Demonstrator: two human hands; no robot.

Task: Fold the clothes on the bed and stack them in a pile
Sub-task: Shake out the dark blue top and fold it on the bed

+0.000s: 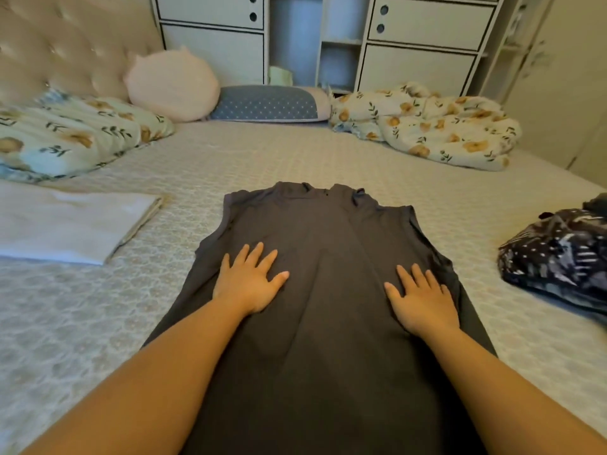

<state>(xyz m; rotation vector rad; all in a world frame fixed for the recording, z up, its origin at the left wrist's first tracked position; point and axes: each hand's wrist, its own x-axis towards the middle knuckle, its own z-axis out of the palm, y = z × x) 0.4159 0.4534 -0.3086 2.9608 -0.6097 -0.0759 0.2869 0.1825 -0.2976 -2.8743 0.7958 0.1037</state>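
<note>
Across the bed (328,152), a dark shirt (322,257) lies flat at six o'clock under the spread left hand (248,284) and right hand (423,298), apparently smoothing; next, probably fold a side inward.

We see a bed (230,165) with a pale patterned cover and a tufted beige headboard (65,44) at far left. Against it lie a floral pillow (72,133), a round pink cushion (174,85) and a blue dotted pillow (269,103). Behind stands a white cabinet (427,37) with drawers and open shelves, in dim, warm light.
</note>
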